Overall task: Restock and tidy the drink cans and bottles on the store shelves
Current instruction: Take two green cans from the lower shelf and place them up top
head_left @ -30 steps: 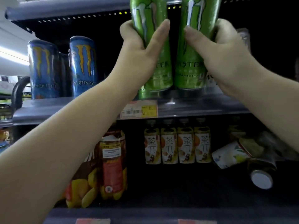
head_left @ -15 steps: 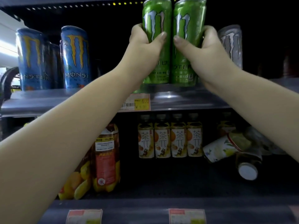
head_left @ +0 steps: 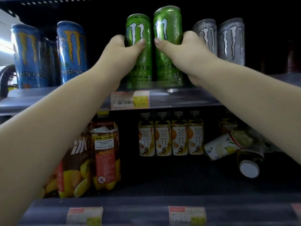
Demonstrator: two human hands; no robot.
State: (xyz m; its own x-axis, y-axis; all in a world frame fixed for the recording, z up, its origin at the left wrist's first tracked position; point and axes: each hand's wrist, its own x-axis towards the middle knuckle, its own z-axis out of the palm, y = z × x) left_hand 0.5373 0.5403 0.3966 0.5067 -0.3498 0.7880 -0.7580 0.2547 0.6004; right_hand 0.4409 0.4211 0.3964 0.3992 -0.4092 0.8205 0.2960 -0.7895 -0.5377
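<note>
Head view: on the upper shelf [head_left: 187,98], two blue cans [head_left: 71,51] stand near the left end. The left hand [head_left: 122,54] grips one green can [head_left: 138,51], the right hand [head_left: 184,51] the other green can [head_left: 167,46], both at the front edge. Two silver cans [head_left: 231,39] stand right.

green cans [head_left: 138,66]: "STER", "PARADISE" by my hands | blue cans [head_left: 72,53]: "MONS", "NSTER" | price tag [head_left: 130,100]: "6.0", perhaps "¥", rest too blurred | tea bottles [head_left: 171,137]: "茶π" | big bottle [head_left: 76,160]: "冰"
</note>
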